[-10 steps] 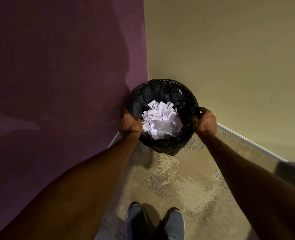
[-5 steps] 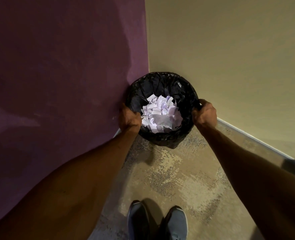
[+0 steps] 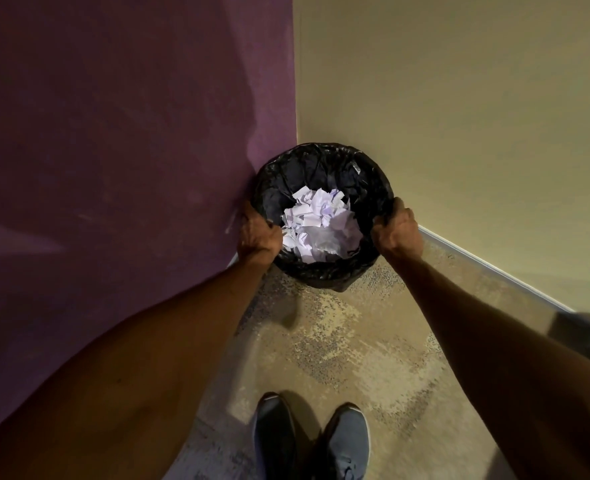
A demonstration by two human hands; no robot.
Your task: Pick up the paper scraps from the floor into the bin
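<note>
A round bin (image 3: 321,161) lined with a black plastic bag sits in the corner where two walls meet. Crumpled white paper scraps (image 3: 321,226) fill its bottom. My left hand (image 3: 257,233) grips the bin's left rim, close against the purple wall. My right hand (image 3: 399,232) grips the right rim. Both arms reach forward from the lower corners of the view. I see no loose scraps on the floor.
A purple wall (image 3: 130,150) stands on the left and a beige wall (image 3: 459,116) on the right, with a pale baseboard (image 3: 494,271) along it. Mottled tan carpet (image 3: 338,348) lies between the bin and my grey shoes (image 3: 310,441).
The bin, held at both sides of its rim, has moved away from me and deeper into the corner. My grip on it has not changed.
</note>
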